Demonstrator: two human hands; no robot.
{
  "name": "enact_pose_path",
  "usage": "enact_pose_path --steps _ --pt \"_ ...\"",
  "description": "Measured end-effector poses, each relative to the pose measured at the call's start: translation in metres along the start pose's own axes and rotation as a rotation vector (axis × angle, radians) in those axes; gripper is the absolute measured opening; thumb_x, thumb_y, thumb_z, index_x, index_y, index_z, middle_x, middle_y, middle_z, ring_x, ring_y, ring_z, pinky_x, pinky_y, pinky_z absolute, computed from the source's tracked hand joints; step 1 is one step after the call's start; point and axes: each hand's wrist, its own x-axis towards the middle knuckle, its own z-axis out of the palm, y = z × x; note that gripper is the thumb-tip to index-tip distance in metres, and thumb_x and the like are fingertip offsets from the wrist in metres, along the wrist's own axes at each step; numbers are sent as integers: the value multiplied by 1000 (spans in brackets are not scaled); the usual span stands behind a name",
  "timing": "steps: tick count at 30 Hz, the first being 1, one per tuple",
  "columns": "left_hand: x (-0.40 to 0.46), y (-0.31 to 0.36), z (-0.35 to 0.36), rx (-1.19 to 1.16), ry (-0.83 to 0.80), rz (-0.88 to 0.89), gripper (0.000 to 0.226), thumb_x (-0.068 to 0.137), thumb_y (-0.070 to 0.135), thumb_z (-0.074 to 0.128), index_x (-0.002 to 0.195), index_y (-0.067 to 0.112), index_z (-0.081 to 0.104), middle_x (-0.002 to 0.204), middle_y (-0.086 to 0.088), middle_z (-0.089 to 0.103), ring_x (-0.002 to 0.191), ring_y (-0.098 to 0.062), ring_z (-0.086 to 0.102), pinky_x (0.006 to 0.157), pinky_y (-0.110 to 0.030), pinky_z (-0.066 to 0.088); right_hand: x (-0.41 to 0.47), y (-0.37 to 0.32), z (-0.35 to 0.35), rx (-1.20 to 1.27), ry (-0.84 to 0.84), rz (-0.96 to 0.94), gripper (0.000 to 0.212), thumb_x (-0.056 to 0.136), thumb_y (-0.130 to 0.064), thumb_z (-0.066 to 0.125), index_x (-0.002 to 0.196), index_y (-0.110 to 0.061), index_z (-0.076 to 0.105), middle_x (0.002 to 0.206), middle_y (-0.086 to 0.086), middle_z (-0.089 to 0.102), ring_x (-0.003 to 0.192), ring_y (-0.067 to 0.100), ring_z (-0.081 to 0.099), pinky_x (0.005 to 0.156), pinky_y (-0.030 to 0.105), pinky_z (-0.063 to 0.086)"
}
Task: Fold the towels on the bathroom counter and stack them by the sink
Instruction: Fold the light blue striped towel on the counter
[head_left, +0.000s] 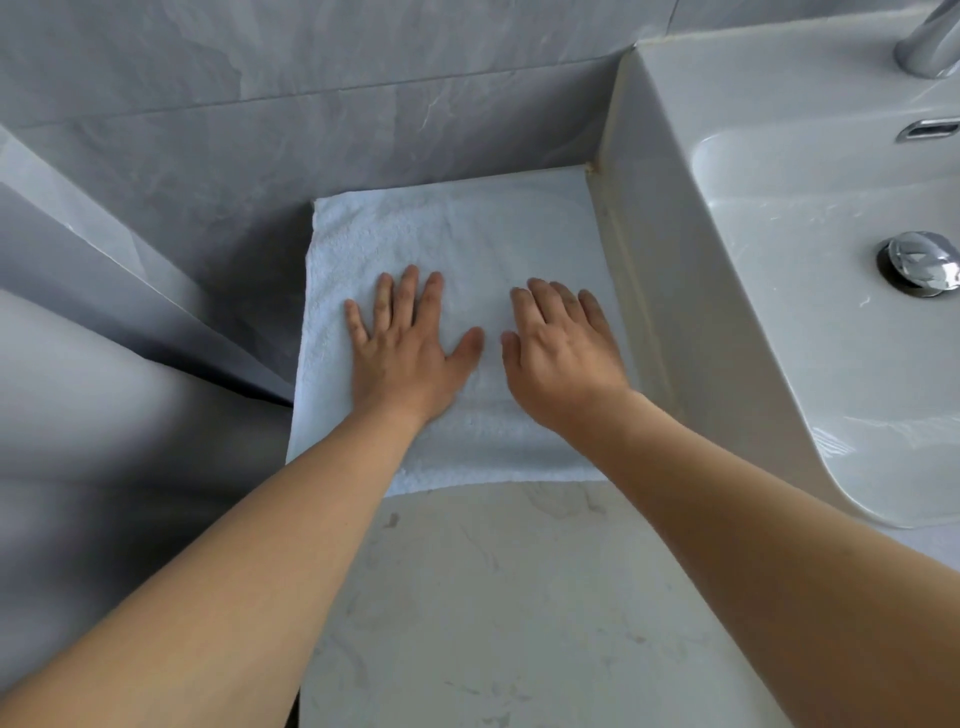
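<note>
A white towel (467, 234) lies flat on the marble counter (493, 597), filling the gap between the grey wall and the side of the white sink (675, 234). Its far edge reaches the back wall and its near edge runs across the counter. My left hand (405, 348) rests palm down on the towel's left half, fingers spread. Beside it, my right hand (561, 353) lies palm down on the right half, fingers close together, close to the sink's side. Neither hand grips the cloth. Whether the towel is one layer or several folded layers cannot be told.
The sink basin has a chrome drain plug (919, 262), an overflow slot (930, 129) and a chrome tap (930, 47) at the top right. Grey tiled walls (234, 130) close off the back and left. Bare counter lies between the towel and me.
</note>
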Motion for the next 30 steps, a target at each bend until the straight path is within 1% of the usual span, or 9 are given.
enact_pose_path --steps 2,4,8,11,16,19,23,26,30 --pt "0 -1 2 -1 16 -4 82 88 74 11 157 31 2 166 6 -6 152 -19 -13 120 -55 -10 2 13 20 17 -68 22 60 102 -40 22 155 -14 12 163 7 7 150 24 4 121 43 -1" --pt "-1 0 1 -8 28 6 77 91 68 13 157 30 5 166 5 -3 152 -20 -10 120 -54 -9 -3 31 34 -18 -45 5 62 101 -45 18 156 -20 5 164 3 -2 150 21 -4 121 42 -6" --pt "-2 2 -6 -16 27 6 65 100 52 18 158 24 8 167 0 0 153 -22 -6 121 -52 -7 -4 38 36 -38 -3 -30 63 98 -46 12 156 -23 4 164 3 -1 150 22 -5 121 42 -6" --pt "-18 11 -10 -34 47 -50 63 102 44 17 158 17 10 167 -3 2 153 -23 -5 122 -51 -6 -5 36 36 -31 9 -24 61 100 -44 15 156 -23 5 164 3 -1 150 22 -5 121 41 -8" --pt "-75 38 -9 -47 70 16 72 96 48 8 157 11 15 166 -6 8 153 -25 1 123 -51 -2 -5 36 33 -28 13 -34 60 101 -42 18 156 -22 7 164 4 1 150 23 -3 121 42 -5" --pt "-92 32 -2 11 3 -24 75 94 51 3 159 13 8 167 -5 1 153 -24 -4 122 -51 -3 -4 36 30 -31 0 -34 60 101 -42 20 156 -22 7 164 4 0 150 22 -4 121 42 -5" --pt "-92 31 1 11 4 -65 75 94 53 4 158 14 6 167 -5 1 153 -24 -6 122 -52 -4 -9 32 27 -13 4 -14 59 102 -39 20 156 -18 10 164 5 2 150 22 -2 120 43 -7" --pt "-89 32 3 16 -3 -69 73 96 51 9 158 14 5 167 -5 1 153 -24 -5 122 -53 -4 -29 19 32 4 42 -6 62 100 -40 15 155 -13 16 163 7 7 150 23 2 120 43 -9" --pt "-90 29 2 4 -1 -65 70 98 49 11 159 15 3 167 -4 -1 153 -23 -6 121 -53 -3 -52 19 39 -33 -21 -23 70 93 -46 1 156 -15 3 164 3 -2 150 19 -5 120 40 -10"
